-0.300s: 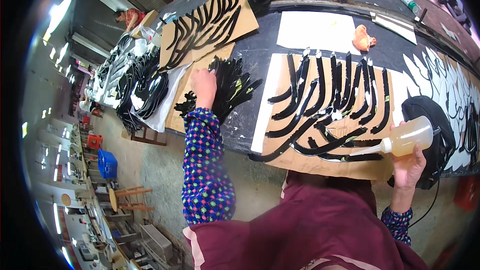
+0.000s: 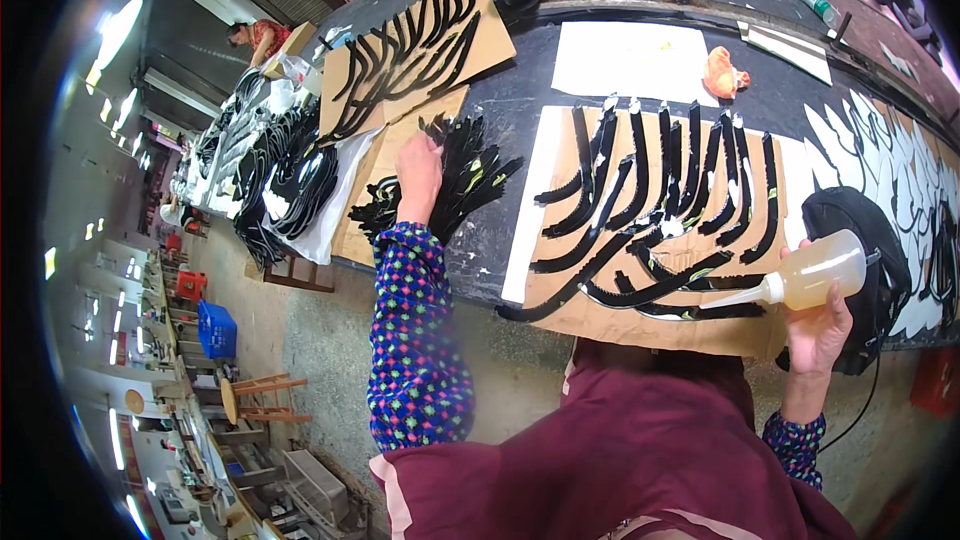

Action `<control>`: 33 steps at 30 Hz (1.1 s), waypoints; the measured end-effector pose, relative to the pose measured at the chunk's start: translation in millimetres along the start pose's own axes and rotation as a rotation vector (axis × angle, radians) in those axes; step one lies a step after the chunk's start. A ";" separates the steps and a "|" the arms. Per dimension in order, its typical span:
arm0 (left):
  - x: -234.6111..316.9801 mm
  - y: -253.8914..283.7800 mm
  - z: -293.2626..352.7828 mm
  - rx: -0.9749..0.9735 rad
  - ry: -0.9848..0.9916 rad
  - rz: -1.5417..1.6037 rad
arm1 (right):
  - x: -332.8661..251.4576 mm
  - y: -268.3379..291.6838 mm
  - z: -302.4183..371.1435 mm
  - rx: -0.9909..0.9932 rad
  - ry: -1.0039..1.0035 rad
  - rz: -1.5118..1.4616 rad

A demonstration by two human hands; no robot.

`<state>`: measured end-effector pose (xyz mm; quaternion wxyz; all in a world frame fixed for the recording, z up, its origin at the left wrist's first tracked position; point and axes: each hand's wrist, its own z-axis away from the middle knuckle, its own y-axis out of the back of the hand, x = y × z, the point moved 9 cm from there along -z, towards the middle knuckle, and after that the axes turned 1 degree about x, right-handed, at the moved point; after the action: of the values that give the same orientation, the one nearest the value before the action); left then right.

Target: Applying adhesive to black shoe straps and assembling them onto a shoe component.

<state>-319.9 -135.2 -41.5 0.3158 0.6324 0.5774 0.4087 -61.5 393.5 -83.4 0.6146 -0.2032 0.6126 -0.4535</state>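
My left hand (image 2: 419, 176) reaches over a heap of short black strips (image 2: 470, 175) with bits of yellow-green on them. Its fingers are curled together against the heap's upper left, and what is between them is hidden. In my right hand (image 2: 818, 335) lies a clear squeeze bottle (image 2: 822, 272) of pale yellow liquid, tilted on its side. The bottle's long white nozzle points left over a cardboard sheet (image 2: 570, 318). Curved black strips (image 2: 625, 292) are spread across that cardboard, some in a row at the top and others crossing lower down.
Another cardboard (image 2: 490, 35) with black strips lies at the upper left. White paper (image 2: 630, 60), a crumpled orange bag (image 2: 724, 74) and a dark bag (image 2: 845, 220) are on the table. White pointed pieces (image 2: 880, 170) cover the right side. A person (image 2: 262, 38) bends over far left.
My left hand has shifted slightly right and down at the heap, fingers now curled in more. The right hand and bottle stay nearly where they were.
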 end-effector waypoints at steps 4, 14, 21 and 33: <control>-17.5 -10.6 5.3 -0.147 0.043 0.377 | 1.7 0.5 1.9 -0.008 -0.009 -0.008; 2.8 -17.3 24.4 -0.415 0.139 0.467 | 9.2 -4.5 5.5 -0.033 -0.057 -0.028; -4.2 46.4 25.3 -0.095 0.291 0.977 | 1.0 1.9 2.0 -0.016 -0.004 0.001; -38.3 15.7 25.9 -0.273 0.381 0.342 | 15.1 -8.0 4.4 -0.042 -0.067 -0.017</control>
<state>-289.7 -173.3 -45.7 0.2102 0.5841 0.4509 0.6413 -62.3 375.9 -84.9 0.6265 -0.2363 0.5992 -0.4389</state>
